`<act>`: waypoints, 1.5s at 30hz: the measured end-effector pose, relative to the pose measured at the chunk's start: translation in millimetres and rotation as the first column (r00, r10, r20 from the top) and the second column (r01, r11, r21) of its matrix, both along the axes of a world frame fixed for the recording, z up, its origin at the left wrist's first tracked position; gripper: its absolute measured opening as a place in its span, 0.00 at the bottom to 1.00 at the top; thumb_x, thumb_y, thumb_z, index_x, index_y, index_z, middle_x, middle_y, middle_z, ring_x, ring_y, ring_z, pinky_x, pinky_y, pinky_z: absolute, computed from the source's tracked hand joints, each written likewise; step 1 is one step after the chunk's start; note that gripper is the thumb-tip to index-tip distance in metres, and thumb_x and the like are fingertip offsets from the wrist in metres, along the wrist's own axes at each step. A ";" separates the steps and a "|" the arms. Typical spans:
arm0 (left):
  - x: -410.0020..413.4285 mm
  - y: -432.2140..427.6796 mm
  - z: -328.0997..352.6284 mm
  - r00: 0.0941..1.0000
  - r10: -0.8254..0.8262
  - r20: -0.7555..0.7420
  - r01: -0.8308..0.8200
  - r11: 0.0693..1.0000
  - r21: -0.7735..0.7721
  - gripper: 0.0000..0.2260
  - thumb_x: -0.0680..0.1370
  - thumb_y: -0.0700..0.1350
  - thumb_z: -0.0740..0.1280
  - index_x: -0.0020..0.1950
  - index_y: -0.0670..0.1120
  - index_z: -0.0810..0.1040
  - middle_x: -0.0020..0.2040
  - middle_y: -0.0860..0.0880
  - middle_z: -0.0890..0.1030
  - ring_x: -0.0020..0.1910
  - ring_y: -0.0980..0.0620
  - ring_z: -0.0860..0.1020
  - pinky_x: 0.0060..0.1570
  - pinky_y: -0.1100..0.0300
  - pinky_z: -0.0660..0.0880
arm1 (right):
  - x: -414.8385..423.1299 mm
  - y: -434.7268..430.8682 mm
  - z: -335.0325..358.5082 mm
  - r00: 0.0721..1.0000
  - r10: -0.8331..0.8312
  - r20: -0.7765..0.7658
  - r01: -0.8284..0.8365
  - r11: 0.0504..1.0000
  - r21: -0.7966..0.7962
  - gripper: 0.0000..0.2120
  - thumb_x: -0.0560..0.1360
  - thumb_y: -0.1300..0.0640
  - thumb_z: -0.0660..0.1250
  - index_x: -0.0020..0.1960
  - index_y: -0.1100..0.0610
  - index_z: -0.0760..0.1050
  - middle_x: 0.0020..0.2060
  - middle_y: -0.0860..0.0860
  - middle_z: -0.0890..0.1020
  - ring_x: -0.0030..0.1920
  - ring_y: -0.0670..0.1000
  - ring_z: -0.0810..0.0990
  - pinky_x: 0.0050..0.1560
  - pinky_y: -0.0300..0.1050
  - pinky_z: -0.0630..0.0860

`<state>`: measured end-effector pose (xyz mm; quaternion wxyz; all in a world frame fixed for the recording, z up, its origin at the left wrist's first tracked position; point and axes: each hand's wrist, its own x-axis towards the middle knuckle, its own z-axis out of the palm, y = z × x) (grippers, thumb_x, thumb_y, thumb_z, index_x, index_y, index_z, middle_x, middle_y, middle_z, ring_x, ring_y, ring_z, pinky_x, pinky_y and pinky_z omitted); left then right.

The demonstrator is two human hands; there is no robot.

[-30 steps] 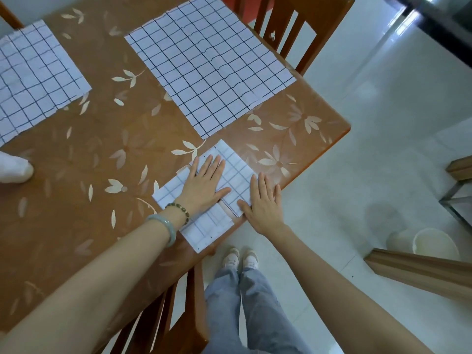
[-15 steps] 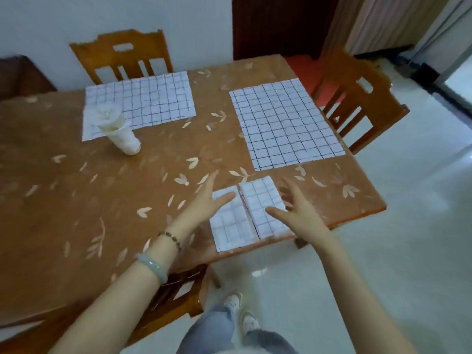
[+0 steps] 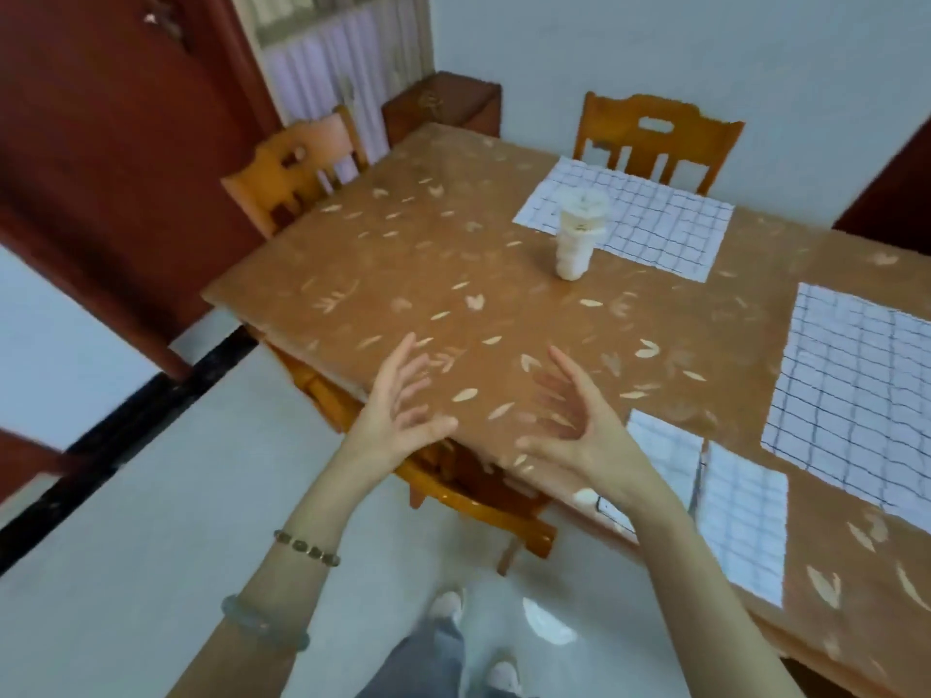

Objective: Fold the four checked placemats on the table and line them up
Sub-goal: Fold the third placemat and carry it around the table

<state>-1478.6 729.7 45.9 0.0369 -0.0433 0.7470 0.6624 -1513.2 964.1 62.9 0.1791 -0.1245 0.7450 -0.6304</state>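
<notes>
1. Over the near edge of the table, in the head view, the left hand and the right hand hung apart from each other. Their palms were turned inward and the fingers were spread and loosely bent, gripping nothing. The fingertips were blurred.
2. Just to the right of the right hand, two folded mats lay side by side along the table's near edge. The left folded placemat was partly hidden by the right forearm, and the right folded placemat lay in full sight.
3. Beyond those, the unfolded placemat lay flat, cut off by the right border.
4. At the far side, the far placemat lay spread open before a wooden chair. A white cup stood upright at that mat's near edge.
5. On the left wrist sat a beaded bracelet and, further up the arm, a pale bangle.
6. Under the table's near edge, below the hands, another chair was tucked in.
</notes>
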 end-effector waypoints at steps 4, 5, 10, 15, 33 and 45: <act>40.8 -63.0 -3.1 0.983 0.185 -0.005 -0.185 0.982 -0.024 0.48 0.66 0.52 0.78 0.76 0.64 0.49 0.74 0.58 0.63 0.70 0.60 0.67 0.66 0.58 0.68 | -5.6 -72.1 2.8 0.979 0.206 0.007 -0.206 0.978 0.017 0.46 0.60 0.47 0.80 0.70 0.30 0.57 0.69 0.42 0.69 0.68 0.42 0.69 0.68 0.50 0.69; 50.8 -78.5 -3.8 0.974 0.226 -0.006 -0.226 0.974 -0.029 0.51 0.63 0.56 0.79 0.76 0.64 0.49 0.74 0.58 0.63 0.70 0.60 0.67 0.65 0.59 0.68 | -5.7 -91.0 3.3 0.969 0.246 0.011 -0.247 0.969 0.018 0.46 0.62 0.49 0.79 0.70 0.31 0.57 0.68 0.40 0.69 0.68 0.41 0.68 0.68 0.49 0.69; 86.4 -164.0 -10.0 0.923 0.385 0.012 -0.385 0.923 -0.002 0.54 0.60 0.56 0.79 0.77 0.60 0.48 0.73 0.57 0.63 0.69 0.60 0.67 0.67 0.57 0.69 | -2.6 -191.4 -1.0 0.913 0.407 0.025 -0.407 0.913 0.031 0.46 0.68 0.60 0.76 0.74 0.39 0.53 0.66 0.39 0.69 0.67 0.41 0.69 0.65 0.39 0.69; 99.2 -261.6 -14.0 0.901 0.434 0.010 -0.434 0.901 0.010 0.51 0.62 0.53 0.78 0.77 0.60 0.50 0.74 0.56 0.64 0.69 0.61 0.68 0.67 0.57 0.68 | -2.2 -295.5 -10.5 0.913 0.408 0.003 -0.408 0.913 0.024 0.46 0.67 0.62 0.76 0.74 0.41 0.54 0.70 0.43 0.68 0.68 0.44 0.68 0.64 0.42 0.70; 41.7 -543.5 -21.0 0.890 0.457 -0.012 -0.457 0.888 -0.046 0.46 0.67 0.45 0.78 0.76 0.62 0.53 0.72 0.60 0.66 0.69 0.62 0.68 0.69 0.54 0.68 | -67.9 -590.9 -18.9 0.924 0.380 0.026 -0.381 0.923 0.058 0.45 0.67 0.61 0.76 0.75 0.46 0.54 0.69 0.51 0.68 0.68 0.49 0.68 0.69 0.50 0.68; -140.8 -712.5 -15.0 0.881 0.470 -0.055 -0.472 0.881 -0.033 0.46 0.68 0.46 0.77 0.76 0.63 0.52 0.72 0.62 0.65 0.68 0.63 0.67 0.65 0.62 0.69 | -250.3 -770.5 -25.1 0.937 0.349 0.005 -0.349 0.936 -0.035 0.44 0.68 0.63 0.75 0.75 0.45 0.55 0.67 0.48 0.69 0.67 0.46 0.69 0.66 0.42 0.69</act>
